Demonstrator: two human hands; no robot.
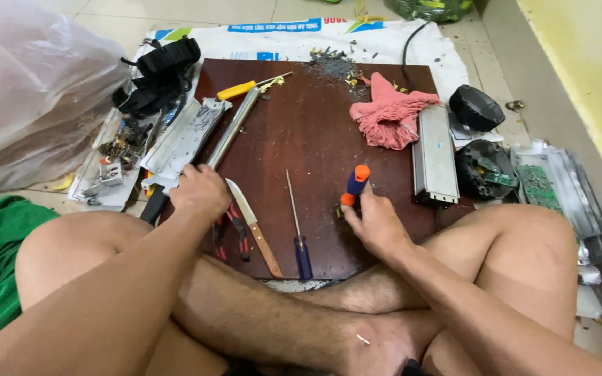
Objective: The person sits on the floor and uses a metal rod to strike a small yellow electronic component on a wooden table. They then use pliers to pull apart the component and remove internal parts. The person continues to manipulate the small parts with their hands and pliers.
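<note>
I sit cross-legged in front of a dark wooden board (315, 132). My left hand (200, 191) rests at the board's left edge, fingers curled around the lower end of a long metal tube (235, 125) that slants up the board. My right hand (377, 223) grips a screwdriver with an orange and blue handle (355, 184), held upright on the board. Between my hands lie a wood-handled knife (252, 223) and a thin blue-handled screwdriver (299, 230). Red-handled pliers (235, 230) lie beside the knife.
A pink rag (388, 118) and a metal housing (435, 153) lie at the board's right. A yellow-handled screwdriver (242, 88), bent metal sheet (182, 136), black straps (158, 73), circuit boards (534, 181), a black round part (476, 106) and a clear plastic bag (26, 90) surround the board.
</note>
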